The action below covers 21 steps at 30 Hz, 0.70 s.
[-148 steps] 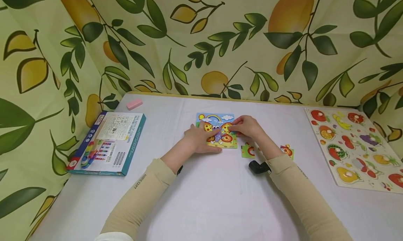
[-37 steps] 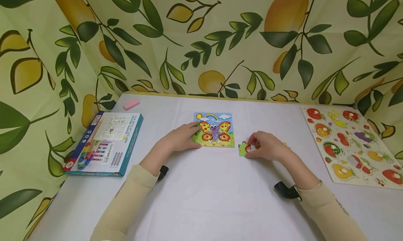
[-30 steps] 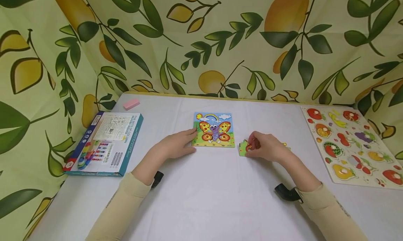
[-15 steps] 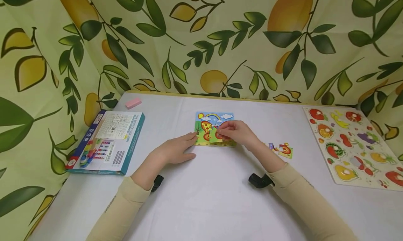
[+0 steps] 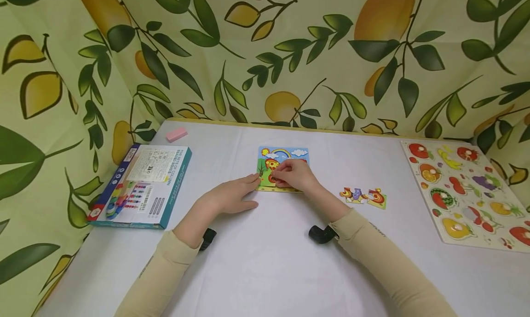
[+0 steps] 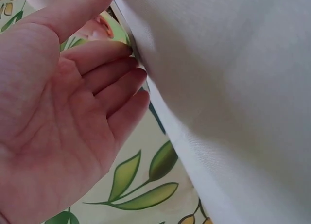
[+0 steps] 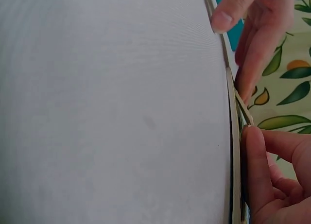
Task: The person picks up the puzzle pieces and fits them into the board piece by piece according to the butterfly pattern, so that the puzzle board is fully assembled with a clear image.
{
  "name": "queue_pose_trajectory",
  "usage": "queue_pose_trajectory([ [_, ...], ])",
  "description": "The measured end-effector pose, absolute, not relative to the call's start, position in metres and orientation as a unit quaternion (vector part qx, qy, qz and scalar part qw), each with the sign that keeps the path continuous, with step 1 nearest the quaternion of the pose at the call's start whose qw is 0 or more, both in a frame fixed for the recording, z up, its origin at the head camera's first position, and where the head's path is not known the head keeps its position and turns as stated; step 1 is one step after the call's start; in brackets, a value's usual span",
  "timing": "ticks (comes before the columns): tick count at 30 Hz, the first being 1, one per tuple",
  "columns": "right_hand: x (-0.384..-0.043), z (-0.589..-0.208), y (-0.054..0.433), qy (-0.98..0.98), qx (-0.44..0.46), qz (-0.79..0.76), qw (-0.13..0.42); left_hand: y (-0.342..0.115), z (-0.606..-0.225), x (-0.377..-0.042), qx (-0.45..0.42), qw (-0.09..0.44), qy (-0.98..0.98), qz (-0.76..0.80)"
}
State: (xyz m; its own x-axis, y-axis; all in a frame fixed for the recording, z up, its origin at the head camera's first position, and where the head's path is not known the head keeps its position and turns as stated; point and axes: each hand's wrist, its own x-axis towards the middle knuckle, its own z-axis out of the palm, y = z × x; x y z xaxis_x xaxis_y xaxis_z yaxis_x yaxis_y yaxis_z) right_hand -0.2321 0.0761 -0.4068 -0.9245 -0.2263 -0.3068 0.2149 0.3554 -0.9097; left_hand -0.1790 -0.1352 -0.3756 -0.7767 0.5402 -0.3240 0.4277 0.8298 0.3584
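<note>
A square butterfly puzzle board [image 5: 299, 152] lies on the white table, with a sun and rainbow along its top. My right hand [image 5: 296, 175] pinches a green puzzle piece [image 5: 268, 183] with a red curve over the board's lower left. In the right wrist view the piece [image 7: 244, 109] is tilted, one edge raised above the board's rim. My left hand [image 5: 229, 195] rests at the board's left edge, fingers straight and fingertips at the rim; its palm [image 6: 58, 122] faces the left wrist camera. The right hand covers the middle of the picture.
Loose butterfly pieces, one purple and white [image 5: 357, 195] and one red and green [image 5: 377, 198], lie right of the board. A fruit peg board [image 5: 430, 218] is at far right, a boxed toy [image 5: 151, 183] at left, a pink block [image 5: 176, 134] behind it. A patterned curtain [image 5: 232, 77] hangs behind.
My right hand has picked up the green piece from the table right of the board and carried it left over the board. My left hand has drawn back from the picture to the left edge.
</note>
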Motion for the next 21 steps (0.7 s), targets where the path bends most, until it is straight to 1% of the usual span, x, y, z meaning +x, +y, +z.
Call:
queue_pose_trajectory([
  [5, -0.231, -0.406, 0.073, 0.833, -0.025, -0.524, 0.175, -0.135, -0.375, -0.180, 0.263, 0.204, 0.934, 0.130],
  [15, -0.229, -0.402, 0.071, 0.859, -0.041, -0.487, 0.150, -0.123, -0.376, -0.183, 0.298, 0.137, 0.941, 0.082],
  [21, -0.229, -0.404, 0.069, 0.870, -0.057, -0.470, 0.139, -0.119, -0.378, -0.185, 0.309, 0.122, 0.942, 0.042],
])
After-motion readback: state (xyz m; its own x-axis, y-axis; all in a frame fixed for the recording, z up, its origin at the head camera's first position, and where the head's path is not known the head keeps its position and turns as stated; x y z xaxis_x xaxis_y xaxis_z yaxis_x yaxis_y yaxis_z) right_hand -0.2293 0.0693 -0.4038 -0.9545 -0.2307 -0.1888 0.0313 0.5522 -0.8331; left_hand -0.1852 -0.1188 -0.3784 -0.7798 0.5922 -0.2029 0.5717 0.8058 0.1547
